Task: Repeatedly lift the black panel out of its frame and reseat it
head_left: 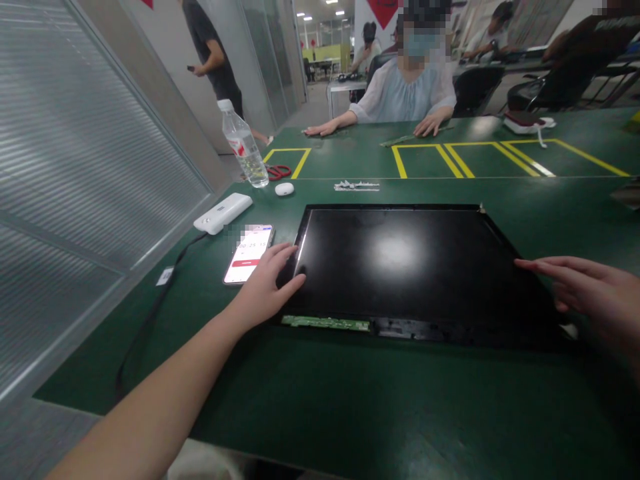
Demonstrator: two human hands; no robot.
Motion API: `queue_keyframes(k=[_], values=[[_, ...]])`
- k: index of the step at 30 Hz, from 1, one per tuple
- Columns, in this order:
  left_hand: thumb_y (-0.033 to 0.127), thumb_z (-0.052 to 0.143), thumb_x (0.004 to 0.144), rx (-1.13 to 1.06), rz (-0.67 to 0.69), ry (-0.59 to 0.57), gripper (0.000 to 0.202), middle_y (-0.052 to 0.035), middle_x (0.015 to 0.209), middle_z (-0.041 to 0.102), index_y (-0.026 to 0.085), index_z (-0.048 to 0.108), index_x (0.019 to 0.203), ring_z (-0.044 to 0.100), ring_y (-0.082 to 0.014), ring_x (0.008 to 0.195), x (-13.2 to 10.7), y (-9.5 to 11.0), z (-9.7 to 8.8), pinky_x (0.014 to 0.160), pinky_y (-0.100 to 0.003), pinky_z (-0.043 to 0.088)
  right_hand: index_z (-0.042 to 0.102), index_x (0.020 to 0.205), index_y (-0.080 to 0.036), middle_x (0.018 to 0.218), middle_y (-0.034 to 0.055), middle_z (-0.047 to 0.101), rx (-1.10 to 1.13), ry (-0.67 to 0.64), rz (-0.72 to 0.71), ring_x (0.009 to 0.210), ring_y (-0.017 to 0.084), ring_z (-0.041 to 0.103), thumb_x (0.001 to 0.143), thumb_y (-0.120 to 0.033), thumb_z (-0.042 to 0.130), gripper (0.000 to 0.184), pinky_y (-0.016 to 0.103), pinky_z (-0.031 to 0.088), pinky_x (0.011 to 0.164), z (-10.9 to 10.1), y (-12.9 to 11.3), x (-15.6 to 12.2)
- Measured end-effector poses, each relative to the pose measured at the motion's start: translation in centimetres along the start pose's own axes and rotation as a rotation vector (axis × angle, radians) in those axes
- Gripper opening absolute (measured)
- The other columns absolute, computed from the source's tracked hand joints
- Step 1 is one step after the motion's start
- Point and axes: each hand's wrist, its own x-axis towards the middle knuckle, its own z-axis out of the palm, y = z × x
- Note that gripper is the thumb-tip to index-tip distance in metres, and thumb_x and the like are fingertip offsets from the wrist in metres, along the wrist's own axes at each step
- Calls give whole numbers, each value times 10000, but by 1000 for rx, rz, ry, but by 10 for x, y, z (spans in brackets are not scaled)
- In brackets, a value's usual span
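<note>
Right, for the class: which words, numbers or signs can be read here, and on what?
"25 15": phone screen; digits before it are blurred.
Red button on that screen: too small.
Bottle label: too blurred.
White tag at left: too small.
Dark shirt, upper right: lettering too blurred.
Red sign at back: unreadable.

Passable: bare table (380, 400) in front of screen (400, 273). Obstructing on left: phone (247, 260), white device (223, 214) with cord (150, 325), bottle (245, 147). Beyond screen: small white strips (357, 189).
</note>
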Motion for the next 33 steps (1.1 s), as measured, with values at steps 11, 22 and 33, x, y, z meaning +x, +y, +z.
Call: queue_keyframes(k=[11, 22, 33], values=[[288, 457, 994, 48, -38, -111, 620, -203, 1600, 521, 100, 448, 1584, 483, -355, 1481, 6, 6, -3, 1228, -567, 348, 727, 860, -275, 868, 110, 742, -315, 79, 94, 796, 332, 657, 544, -506, 655, 399, 436, 449, 634, -8, -4, 2], [221, 594, 918, -672, -237, -28, 671, -110, 1561, 594, 234, 455, 1574, 585, -314, 1399, 4, 3, 2, 1142, -529, 488, 743, 806, -298, 843, 87, 751, -319, 40, 67, 841, 357, 676, 515, -521, 684, 371, 479, 470, 713, -7, 4, 6], [74, 620, 885, -1144, -618, 180, 693, -87, 1452, 686, 255, 495, 1542, 782, -242, 1081, 8, 27, 3, 840, -338, 675, 757, 906, -303, 937, 85, 769, -303, 11, 51, 896, 363, 695, 533, -570, 701, 462, 494, 510, 735, -7, 18, 15]])
